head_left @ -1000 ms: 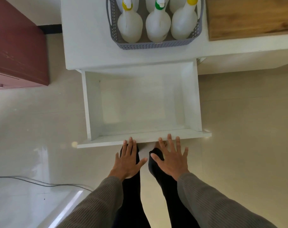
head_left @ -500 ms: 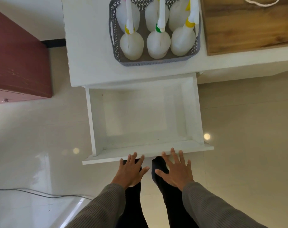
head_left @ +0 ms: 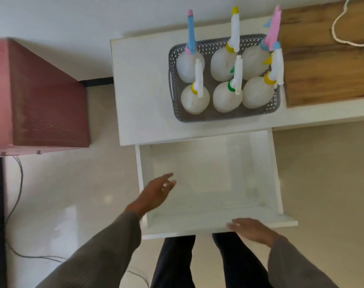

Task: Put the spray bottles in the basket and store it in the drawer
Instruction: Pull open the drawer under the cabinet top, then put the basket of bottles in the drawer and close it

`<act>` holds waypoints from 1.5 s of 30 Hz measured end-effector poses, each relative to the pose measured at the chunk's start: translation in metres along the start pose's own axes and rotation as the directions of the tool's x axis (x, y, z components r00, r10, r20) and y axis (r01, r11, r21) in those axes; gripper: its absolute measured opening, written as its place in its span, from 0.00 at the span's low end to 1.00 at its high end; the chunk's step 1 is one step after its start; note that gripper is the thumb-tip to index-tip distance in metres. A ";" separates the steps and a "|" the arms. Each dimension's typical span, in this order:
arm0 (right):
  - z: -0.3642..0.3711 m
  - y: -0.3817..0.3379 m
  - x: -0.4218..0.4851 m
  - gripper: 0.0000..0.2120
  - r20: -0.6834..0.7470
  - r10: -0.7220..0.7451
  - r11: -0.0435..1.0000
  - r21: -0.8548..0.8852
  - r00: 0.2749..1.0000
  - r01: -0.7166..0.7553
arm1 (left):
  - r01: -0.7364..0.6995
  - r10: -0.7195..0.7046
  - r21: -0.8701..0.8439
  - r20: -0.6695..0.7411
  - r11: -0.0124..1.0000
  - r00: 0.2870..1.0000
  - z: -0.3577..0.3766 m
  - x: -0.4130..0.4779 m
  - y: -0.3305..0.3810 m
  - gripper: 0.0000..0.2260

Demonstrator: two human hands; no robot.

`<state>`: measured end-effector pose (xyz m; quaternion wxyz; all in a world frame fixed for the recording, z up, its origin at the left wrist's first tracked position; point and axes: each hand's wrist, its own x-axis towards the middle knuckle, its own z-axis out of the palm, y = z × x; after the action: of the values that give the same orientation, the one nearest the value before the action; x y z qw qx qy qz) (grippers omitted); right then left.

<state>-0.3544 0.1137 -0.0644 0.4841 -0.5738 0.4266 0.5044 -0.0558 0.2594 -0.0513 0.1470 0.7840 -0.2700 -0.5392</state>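
A grey perforated basket (head_left: 204, 116) stands on the white cabinet top (head_left: 141, 84), holding several white spray bottles (head_left: 228, 96) with coloured nozzles, all upright. Below it the white drawer (head_left: 208, 210) is pulled out, nothing inside. My left hand (head_left: 156, 193) hovers over the drawer's left wall, fingers apart, holding nothing. My right hand (head_left: 249, 229) is spread above the drawer's front panel, also holding nothing; whether it touches the panel I cannot tell.
A dark red cabinet (head_left: 37, 100) stands to the left. A wooden board (head_left: 326, 65) with a white cord (head_left: 343, 34) lies right of the basket. Grey cables (head_left: 19, 179) run over the pale tiled floor. My legs (head_left: 206, 262) are below the drawer front.
The view has tilted up, showing the whole basket. My left hand has lifted from the drawer front and moved forward over the drawer. My right hand has shifted right along the front panel.
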 end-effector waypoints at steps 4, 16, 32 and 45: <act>-0.096 -0.031 -0.008 0.11 -0.458 -0.075 0.874 0.398 0.886 0.280 | -0.027 -0.009 -0.155 -0.226 0.987 0.974 -0.059 0.041 0.023 0.15; -0.362 -0.103 -0.005 0.06 -0.830 0.080 0.593 0.485 0.553 0.643 | -0.109 -0.267 -0.616 -0.486 0.780 0.832 -0.147 0.172 0.146 0.12; -0.380 -0.134 0.012 0.14 -0.811 -0.094 0.786 0.295 0.577 0.543 | -0.036 -0.375 -0.718 -0.405 0.695 0.834 -0.155 0.197 0.154 0.11; -0.390 -0.147 0.014 0.04 -0.741 0.040 0.599 0.554 0.670 0.578 | -0.031 -0.304 -0.836 -0.234 0.548 0.923 -0.155 0.188 0.164 0.15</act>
<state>-0.1443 -0.2465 -0.0511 0.5577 -0.5232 0.6416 -0.0601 0.0953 0.0078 -0.0522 0.4998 0.7242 0.1088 -0.4625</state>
